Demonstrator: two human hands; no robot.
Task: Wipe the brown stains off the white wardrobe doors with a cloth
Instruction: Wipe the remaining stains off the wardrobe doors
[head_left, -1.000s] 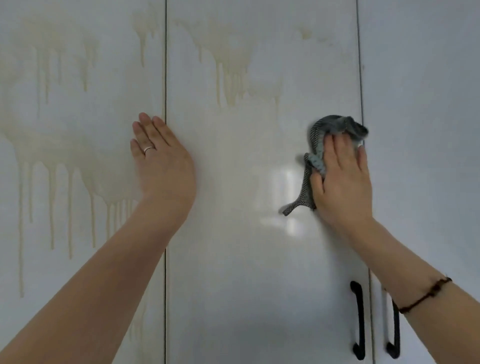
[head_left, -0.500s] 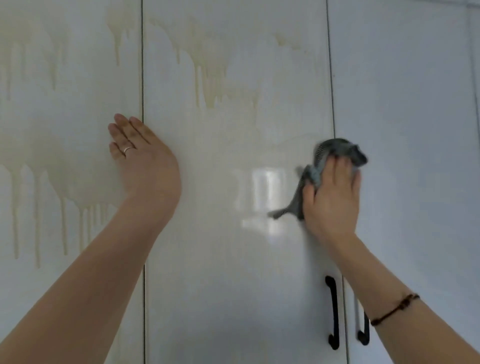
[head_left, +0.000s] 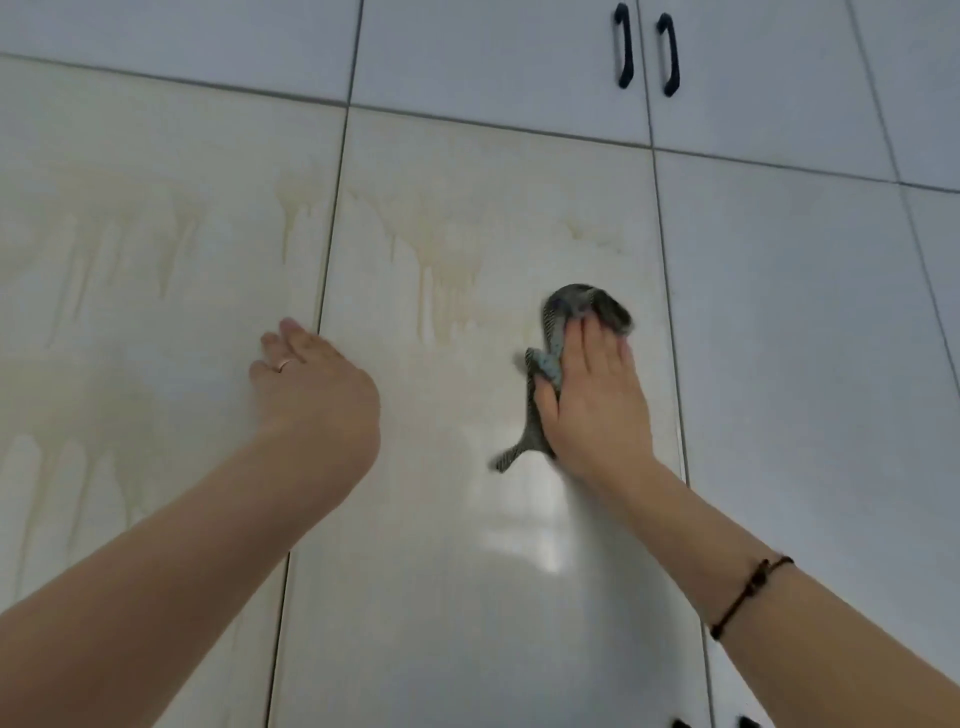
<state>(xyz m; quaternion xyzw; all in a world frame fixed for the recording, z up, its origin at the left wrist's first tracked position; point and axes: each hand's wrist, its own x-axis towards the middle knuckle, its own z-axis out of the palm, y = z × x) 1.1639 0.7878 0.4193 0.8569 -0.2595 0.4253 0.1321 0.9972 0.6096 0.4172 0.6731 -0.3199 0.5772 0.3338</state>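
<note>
The right hand (head_left: 592, 400) presses a grey cloth (head_left: 597, 306) with flat fingers against the middle door (head_left: 467, 571), just right of the brown stains (head_left: 447, 270) dripping there. The left hand (head_left: 317, 384), fingers straight and wearing a ring (head_left: 284, 365), rests on the stained left door (head_left: 130, 312) beside the seam.

Grey cloth (head_left: 582, 312) is pressed to mid door (head_left: 467, 545) by right grip (head_left: 592, 400), fingers straight. At cloth's 9 o'clock, left grip (head_left: 317, 384), w/ ring (head_left: 284, 364), is laid flat over door seam (head_left: 332, 208). Brown stains (head_left: 447, 270) are seen at its 11 o'clock.
</note>
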